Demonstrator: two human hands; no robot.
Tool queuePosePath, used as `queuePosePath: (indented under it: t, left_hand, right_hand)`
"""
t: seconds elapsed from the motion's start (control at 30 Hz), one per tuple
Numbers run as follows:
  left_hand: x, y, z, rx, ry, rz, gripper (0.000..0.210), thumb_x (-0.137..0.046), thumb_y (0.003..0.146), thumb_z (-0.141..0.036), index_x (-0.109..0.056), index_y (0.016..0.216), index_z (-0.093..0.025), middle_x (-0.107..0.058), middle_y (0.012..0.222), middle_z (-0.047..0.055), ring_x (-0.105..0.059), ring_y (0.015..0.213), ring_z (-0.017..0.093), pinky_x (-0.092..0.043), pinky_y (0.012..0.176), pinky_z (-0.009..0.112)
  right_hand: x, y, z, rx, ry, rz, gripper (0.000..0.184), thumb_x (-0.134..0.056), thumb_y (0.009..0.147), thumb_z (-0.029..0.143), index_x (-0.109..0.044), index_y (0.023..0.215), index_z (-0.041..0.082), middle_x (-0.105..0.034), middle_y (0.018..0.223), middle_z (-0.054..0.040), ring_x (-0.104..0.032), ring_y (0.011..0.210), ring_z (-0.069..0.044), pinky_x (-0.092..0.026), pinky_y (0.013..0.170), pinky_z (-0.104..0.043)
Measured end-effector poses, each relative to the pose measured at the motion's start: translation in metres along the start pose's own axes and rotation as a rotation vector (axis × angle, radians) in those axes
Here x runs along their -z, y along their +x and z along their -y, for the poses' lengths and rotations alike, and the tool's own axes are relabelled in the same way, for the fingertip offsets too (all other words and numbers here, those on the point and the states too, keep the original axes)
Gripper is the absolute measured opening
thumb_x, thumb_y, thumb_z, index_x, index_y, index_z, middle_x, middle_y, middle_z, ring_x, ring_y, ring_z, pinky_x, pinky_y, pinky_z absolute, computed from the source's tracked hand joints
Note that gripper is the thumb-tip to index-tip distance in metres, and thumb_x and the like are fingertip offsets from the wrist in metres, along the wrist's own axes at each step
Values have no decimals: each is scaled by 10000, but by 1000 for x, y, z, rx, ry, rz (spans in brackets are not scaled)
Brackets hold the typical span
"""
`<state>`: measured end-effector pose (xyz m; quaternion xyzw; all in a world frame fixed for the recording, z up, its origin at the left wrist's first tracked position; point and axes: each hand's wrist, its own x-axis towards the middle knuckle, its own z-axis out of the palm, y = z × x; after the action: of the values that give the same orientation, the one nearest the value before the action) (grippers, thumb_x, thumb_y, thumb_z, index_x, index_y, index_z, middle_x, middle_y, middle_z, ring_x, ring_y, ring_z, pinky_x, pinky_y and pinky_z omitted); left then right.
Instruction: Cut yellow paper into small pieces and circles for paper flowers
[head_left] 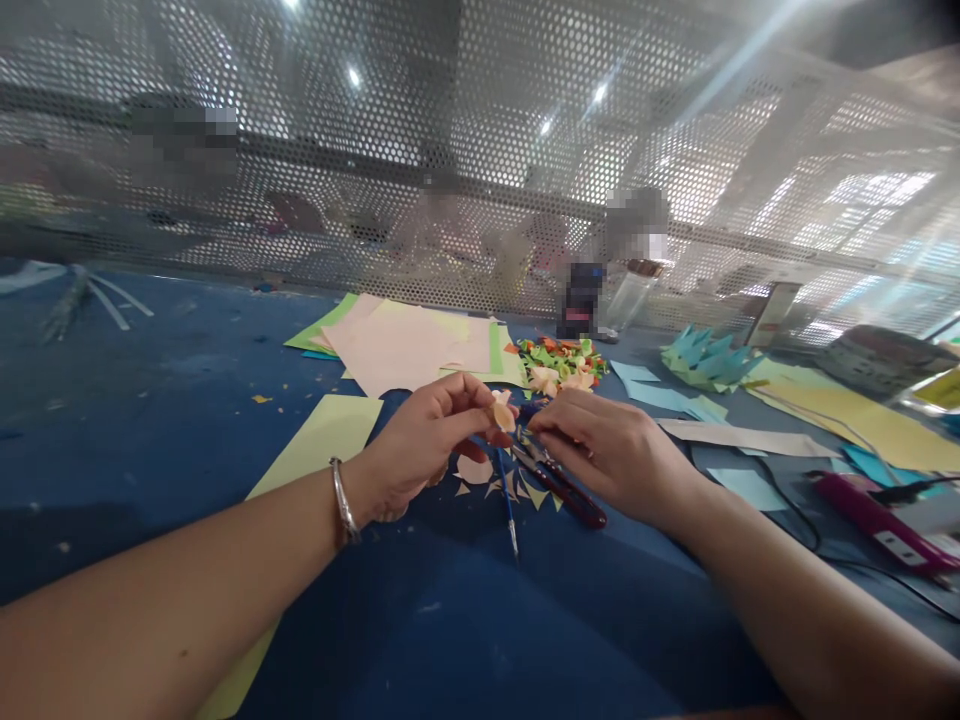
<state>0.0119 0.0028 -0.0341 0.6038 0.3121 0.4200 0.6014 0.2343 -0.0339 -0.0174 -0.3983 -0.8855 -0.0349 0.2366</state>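
Observation:
My left hand (442,425) pinches a small peach paper flower (502,412) between thumb and fingers. Close beside it, my right hand (607,440) is closed, its fingers curled. A dark blue piece (530,410) shows at its fingertips, but I cannot make out what it is. Below the hands lie scissors (574,495) with dark red handles and a thin blue brush-like tool (508,500). Around them are a cut peach paper piece (474,469) and several small paper scraps (534,494).
Paper sheets (412,345) lie beyond my hands, beside a pile of small coloured paper pieces (570,362). A yellow-green sheet (330,430) is under my left arm. To the right are a blue paper form (709,358), a glass jar (631,300) and a magenta power strip (885,520) with cables. Perforated metal (450,250) borders the back.

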Motion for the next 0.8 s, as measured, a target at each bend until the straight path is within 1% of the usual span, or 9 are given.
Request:
queuePosePath:
  t: [0.1, 0.17, 0.23, 0.3, 0.37, 0.47, 0.6, 0.73, 0.8]
  left_hand:
    - [0, 0, -1, 21, -33, 11, 89, -609, 833, -173, -545, 797, -223, -667, 835, 4, -695, 771, 138, -503, 570, 215]
    - [1, 1, 1, 11, 10, 7, 77, -605, 831, -167, -561, 811, -227, -669, 806, -4, -683, 756, 128, -510, 594, 218]
    - [3, 2, 5, -14, 115, -29, 53, -617, 834, -192, -577, 822, -226, -679, 781, 4, -671, 714, 133, -515, 582, 229]
    - [7, 4, 8, -61, 269, -84, 45, -637, 832, -234, -598, 816, -218, -697, 775, 25, -646, 632, 137, -495, 515, 233]
    - [12, 5, 9, -100, 435, -93, 57, -660, 815, -258, -632, 819, -209, -711, 777, 40, -612, 548, 129, -454, 446, 225]
    - [20, 4, 5, -65, 621, -4, 58, -672, 785, -259, -677, 807, -206, -703, 706, 26, -579, 455, 120, -419, 402, 221]
    - [28, 4, 2, 7, 685, 92, 59, -649, 725, -196, -704, 747, -200, -684, 604, 6, -593, 429, 130, -425, 401, 212]
    - [33, 5, 2, 20, 696, 123, 127, -591, 670, -139, -697, 701, -202, -667, 544, -9, -592, 399, 141, -412, 368, 202]
    - [34, 5, -1, -13, 769, 111, 155, -580, 667, -128, -705, 711, -209, -662, 535, -12, -595, 405, 146, -415, 381, 212]
  right_hand:
    - [-1, 0, 1, 8, -13, 0, 202, -453, 1007, 220, -653, 1009, 192, -659, 931, -70, -620, 812, -168, -480, 716, -286]
    - [-1, 0, 1, 12, -32, 4, 211, -452, 1013, 235, -658, 1014, 189, -660, 929, -72, -617, 802, -166, -481, 706, -285]
    - [-1, -1, 1, 14, -48, 3, 221, -452, 1018, 255, -664, 1019, 191, -662, 929, -73, -618, 809, -168, -486, 712, -287]
    - [-1, -1, 0, 16, -55, 2, 229, -450, 1021, 266, -667, 1024, 192, -667, 932, -75, -624, 828, -172, -494, 732, -293]
    - [-1, -1, -1, 18, -56, 7, 230, -446, 1021, 260, -665, 1026, 191, -670, 937, -75, -630, 844, -175, -499, 750, -298]
    - [0, -2, -3, 12, -54, 20, 214, -453, 1014, 250, -659, 1015, 190, -668, 930, -71, -634, 843, -176, -503, 757, -300]
    - [1, -3, -6, 5, -52, 34, 209, -457, 1013, 246, -657, 1011, 185, -668, 937, -72, -637, 851, -181, -504, 764, -306]
    - [0, -4, -7, 20, -41, 33, 212, -456, 1016, 246, -661, 1030, 193, -676, 939, -71, -640, 860, -182, -503, 768, -305]
    - [-1, -4, -7, 32, -35, 31, 212, -458, 1016, 244, -664, 1037, 193, -680, 943, -72, -641, 863, -181, -503, 759, -301]
